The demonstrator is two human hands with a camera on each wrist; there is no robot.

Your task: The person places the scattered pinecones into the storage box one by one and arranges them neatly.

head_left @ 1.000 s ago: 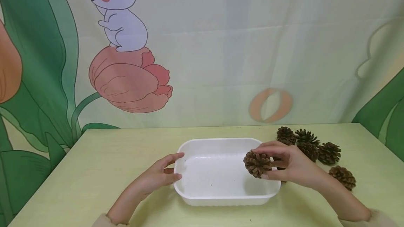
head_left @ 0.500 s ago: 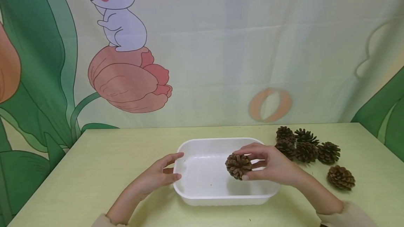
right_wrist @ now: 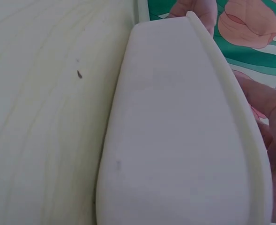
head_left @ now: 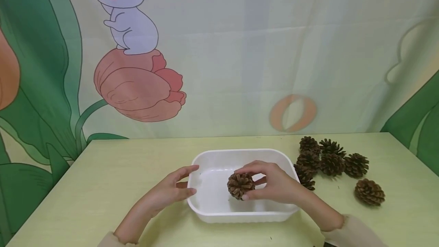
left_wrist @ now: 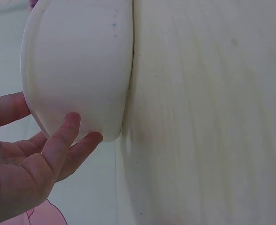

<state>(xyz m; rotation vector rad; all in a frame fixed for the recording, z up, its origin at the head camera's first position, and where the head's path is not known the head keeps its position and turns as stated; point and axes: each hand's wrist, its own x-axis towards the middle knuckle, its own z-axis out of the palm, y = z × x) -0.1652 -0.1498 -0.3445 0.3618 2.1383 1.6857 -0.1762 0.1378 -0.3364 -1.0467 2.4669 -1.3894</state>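
A white plastic tub (head_left: 247,218) stands on the table, open side up. At its left end my left hand (head_left: 168,190) grips the rim; in the left wrist view some fingers (left_wrist: 65,136) lie against the outer wall while another reaches over the edge. My right hand (head_left: 274,184) pinches a brown pine cone (head_left: 240,185) between thumb and fingertips, over the inside of the tub. The right wrist view shows the tub's outer side (right_wrist: 175,117) and part of the right hand (right_wrist: 273,112) beyond the rim; the pine cone is hidden there.
Several pine cones (head_left: 332,164) lie clustered to the right of the tub, one partly hidden behind its right end. Another pine cone (head_left: 369,192) lies apart, nearer the front. A printed cloth (head_left: 219,68) hangs behind the pale table (head_left: 113,170).
The right hand has carried the pine cone leftward, from above the tub's right end to near its middle, and slightly lower. The left hand has kept its hold on the rim.
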